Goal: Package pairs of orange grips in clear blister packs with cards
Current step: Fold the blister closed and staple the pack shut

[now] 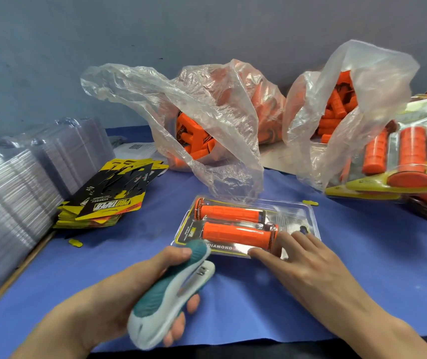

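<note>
A clear blister pack (291,216) lies on the blue table cover in the middle, with two orange grips (235,233) and a yellow-black card inside. My left hand (119,294) grips a teal and white stapler (173,291), its nose at the pack's near left corner. My right hand (303,257) rests with straight fingers on the pack's near right edge, pressing it down.
A stack of yellow-black cards (108,195) lies at left, beside piles of empty clear blisters (13,187). Two open plastic bags of orange grips (207,120) (342,110) stand behind. Finished packs (404,156) pile up at the right edge.
</note>
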